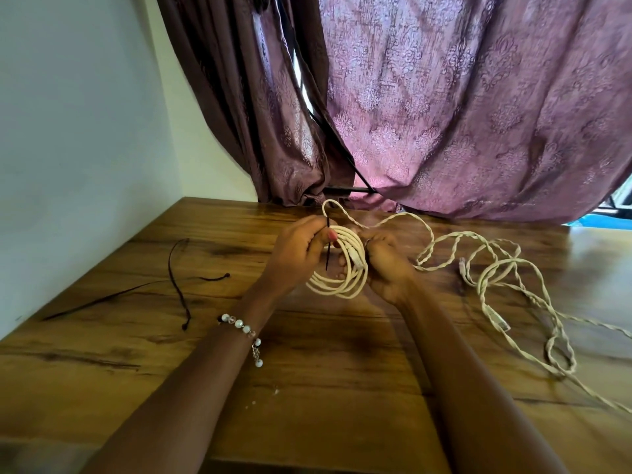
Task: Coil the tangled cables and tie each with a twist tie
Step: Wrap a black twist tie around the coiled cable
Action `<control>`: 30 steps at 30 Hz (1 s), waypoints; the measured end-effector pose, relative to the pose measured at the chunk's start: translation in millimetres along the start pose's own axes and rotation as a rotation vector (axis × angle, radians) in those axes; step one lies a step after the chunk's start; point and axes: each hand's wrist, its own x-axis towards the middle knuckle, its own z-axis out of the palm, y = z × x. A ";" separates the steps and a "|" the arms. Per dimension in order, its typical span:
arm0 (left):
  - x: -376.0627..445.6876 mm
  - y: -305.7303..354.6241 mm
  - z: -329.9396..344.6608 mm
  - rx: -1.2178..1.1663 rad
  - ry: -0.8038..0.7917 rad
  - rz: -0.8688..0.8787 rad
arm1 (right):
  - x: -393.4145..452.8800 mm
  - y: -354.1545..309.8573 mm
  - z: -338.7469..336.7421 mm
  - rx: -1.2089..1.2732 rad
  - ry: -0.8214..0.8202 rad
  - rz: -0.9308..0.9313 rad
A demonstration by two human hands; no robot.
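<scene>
A cream cable coil (337,265) of several loops is held up just above the wooden counter (143,354), its ring roughly facing the camera and a little taller than wide. The left hand (297,254) grips the coil's left side, fingers (319,239) curled around the strands, and pinches a thin black twist tie (327,246) that stands nearly upright, long axis running top to bottom across the loops, its lower tip hanging inside the ring. The right hand (386,261) clasps the coil's right side with curled fingers, where a pale connector (355,260) lies along the strands. From the top of the coil a loose loop rises and the remaining cable (496,268) trails to the right, lying in twisted, tangled bends across the counter, well apart from the hands. Two spare black ties (178,278) lie crossed on the counter to the left, one long and straight, one curved. A pearl bracelet (244,331) circles the left wrist. Purple patterned curtains (461,107) hang behind the counter.
</scene>
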 end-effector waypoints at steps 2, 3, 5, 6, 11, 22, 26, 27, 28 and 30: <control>0.0 1.4 -0.6 0.041 0.022 0.038 | -0.3 -1.9 -1.0 0.043 -0.076 0.069; -0.3 2.9 -0.7 0.059 0.027 0.054 | -0.4 -2.6 -1.8 0.070 -0.108 0.101; -1.0 6.7 -0.6 0.063 0.028 0.074 | -1.9 -4.4 -2.0 0.141 -0.159 0.152; -1.3 8.8 -0.5 0.044 0.027 0.076 | -2.7 -5.3 -1.5 0.187 -0.159 0.168; -1.2 6.9 2.3 0.024 -0.005 0.085 | -0.3 -3.5 0.7 0.345 0.005 0.118; -6.9 5.8 15.4 -0.229 0.052 -0.122 | -6.1 -8.7 5.8 0.361 0.213 -0.006; -6.0 8.9 15.1 -0.334 0.043 -0.192 | -7.3 -6.9 5.6 0.337 0.167 -0.038; -5.8 9.8 15.4 -0.359 0.037 -0.208 | -7.6 -6.7 5.5 0.353 0.149 -0.038; -5.4 10.7 15.7 -0.387 0.032 -0.229 | -7.6 -6.5 5.6 0.362 0.130 -0.040; -5.6 12.3 15.7 -0.448 0.028 -0.261 | -7.5 -5.8 5.1 0.369 0.086 -0.043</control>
